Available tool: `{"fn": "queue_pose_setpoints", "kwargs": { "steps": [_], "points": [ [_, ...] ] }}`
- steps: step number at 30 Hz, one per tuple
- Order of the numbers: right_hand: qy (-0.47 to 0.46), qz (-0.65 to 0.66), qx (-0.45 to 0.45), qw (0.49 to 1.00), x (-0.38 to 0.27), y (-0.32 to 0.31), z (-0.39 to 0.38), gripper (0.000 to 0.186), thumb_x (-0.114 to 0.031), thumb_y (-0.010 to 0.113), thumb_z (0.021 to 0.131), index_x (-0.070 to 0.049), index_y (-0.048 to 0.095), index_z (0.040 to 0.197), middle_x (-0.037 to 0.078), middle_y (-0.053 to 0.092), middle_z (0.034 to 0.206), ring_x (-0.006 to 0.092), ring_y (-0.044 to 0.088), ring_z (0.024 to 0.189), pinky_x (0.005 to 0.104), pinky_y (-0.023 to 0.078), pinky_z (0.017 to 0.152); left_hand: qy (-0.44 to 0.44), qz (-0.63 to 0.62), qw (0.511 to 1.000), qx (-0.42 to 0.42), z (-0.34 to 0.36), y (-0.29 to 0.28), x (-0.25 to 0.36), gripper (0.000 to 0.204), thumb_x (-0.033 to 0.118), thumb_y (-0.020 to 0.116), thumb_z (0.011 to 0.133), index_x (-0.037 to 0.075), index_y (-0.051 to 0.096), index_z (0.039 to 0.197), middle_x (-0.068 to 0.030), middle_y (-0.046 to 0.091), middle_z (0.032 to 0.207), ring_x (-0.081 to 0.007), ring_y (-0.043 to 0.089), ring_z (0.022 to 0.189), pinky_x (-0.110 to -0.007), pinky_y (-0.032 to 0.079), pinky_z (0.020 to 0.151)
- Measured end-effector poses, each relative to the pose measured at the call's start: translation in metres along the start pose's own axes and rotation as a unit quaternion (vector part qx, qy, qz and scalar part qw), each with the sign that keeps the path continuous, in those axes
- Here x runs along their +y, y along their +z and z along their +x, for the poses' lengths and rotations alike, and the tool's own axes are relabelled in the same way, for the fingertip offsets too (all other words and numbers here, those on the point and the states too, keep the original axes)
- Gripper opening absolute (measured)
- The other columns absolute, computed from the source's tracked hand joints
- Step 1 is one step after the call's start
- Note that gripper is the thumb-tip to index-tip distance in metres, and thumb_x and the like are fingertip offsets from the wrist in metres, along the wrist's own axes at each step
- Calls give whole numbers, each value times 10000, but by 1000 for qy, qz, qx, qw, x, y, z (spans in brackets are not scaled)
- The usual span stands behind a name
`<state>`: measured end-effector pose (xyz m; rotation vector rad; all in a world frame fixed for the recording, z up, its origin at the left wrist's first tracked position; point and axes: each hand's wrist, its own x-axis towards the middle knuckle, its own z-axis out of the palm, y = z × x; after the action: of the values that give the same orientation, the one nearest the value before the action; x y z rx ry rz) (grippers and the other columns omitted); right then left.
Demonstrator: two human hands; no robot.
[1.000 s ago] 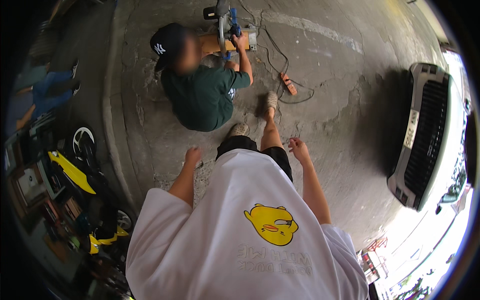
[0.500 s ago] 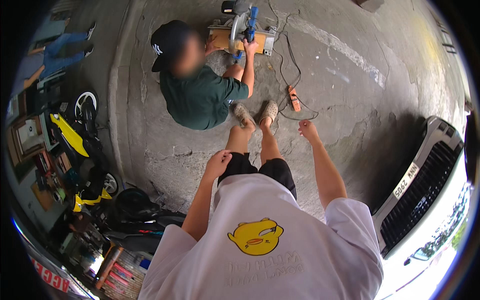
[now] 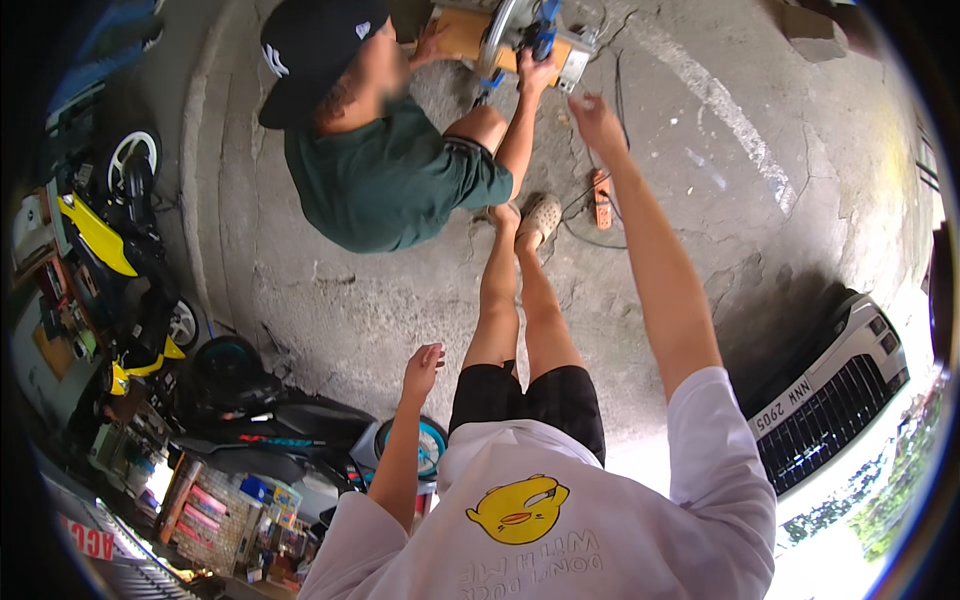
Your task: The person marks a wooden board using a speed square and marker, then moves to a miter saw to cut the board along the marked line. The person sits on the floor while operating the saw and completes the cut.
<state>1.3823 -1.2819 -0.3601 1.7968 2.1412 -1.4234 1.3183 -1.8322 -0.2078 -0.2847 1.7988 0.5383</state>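
Note:
I stand on a concrete floor in a white shirt and dark shorts. My right hand (image 3: 597, 118) is stretched far forward, fingers apart and holding nothing, close to a blue and grey power saw (image 3: 520, 28) that rests on a wooden board (image 3: 462, 30). A person in a green shirt (image 3: 385, 175) and black cap crouches there with both hands on the saw and board. My left hand (image 3: 425, 362) hangs open beside my left thigh, holding nothing. One sandalled foot (image 3: 538, 218) is stepped forward, near the crouching person.
An orange power strip (image 3: 601, 186) with a dark cable lies on the floor just right of my foot. A white car front (image 3: 830, 385) sits at the right. A yellow motorbike (image 3: 95, 235), a dark scooter (image 3: 265, 420) and stacked goods (image 3: 215, 505) crowd the left.
I have stepped closer to the crouching person. My right arm has stretched forward toward the saw, and my left hand has dropped back beside my thigh.

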Motion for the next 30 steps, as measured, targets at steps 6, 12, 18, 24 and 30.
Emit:
{"fn": "queue_pose_setpoints", "kwargs": {
  "steps": [6, 12, 18, 24, 30],
  "points": [
    [-25, -84, 30, 996, -35, 39, 99, 861, -667, 533, 843, 0, 420, 1375, 285, 597, 1235, 432, 572, 1166, 474, 460, 973, 24, -32, 998, -41, 0, 20, 1, 350, 303, 536, 1003, 26, 611, 1204, -113, 684, 1066, -190, 660, 970, -313, 527, 836],
    [-17, -152, 42, 987, -44, 71, 164, 832, -620, 518, 863, 2, 391, 1400, 297, 557, 1288, 450, 534, 1207, 485, 425, 1020, 11, -15, 998, -57, 18, -1, 28, 402, 358, 491, 1013, 61, 576, 1270, -105, 664, 1145, -189, 641, 1017, -316, 490, 857],
    [54, -147, 58, 986, -49, 90, 173, 708, -518, 592, 851, -26, 451, 1341, 261, 589, 1266, 422, 550, 1201, 472, 433, 1012, 0, -78, 997, -6, 21, -34, 73, 395, 356, 501, 1007, 54, 583, 1249, -105, 673, 1116, -186, 642, 979, -316, 483, 837],
    [86, -171, 42, 981, -53, 81, 186, 677, -463, 632, 840, -26, 458, 1328, 231, 588, 1278, 408, 556, 1195, 454, 448, 1005, -46, -85, 995, 1, 25, -31, 87, 391, 355, 502, 1007, 58, 583, 1249, -100, 675, 1105, -183, 642, 973, -317, 485, 824],
    [102, -190, 30, 976, -63, 89, 192, 692, -421, 636, 835, -25, 395, 1349, 261, 477, 1358, 415, 520, 1227, 484, 448, 1008, -25, -98, 995, -16, 23, 7, 115, 410, 386, 486, 1010, 71, 591, 1250, -91, 673, 1127, -172, 642, 979, -311, 487, 841]
  ]
}}
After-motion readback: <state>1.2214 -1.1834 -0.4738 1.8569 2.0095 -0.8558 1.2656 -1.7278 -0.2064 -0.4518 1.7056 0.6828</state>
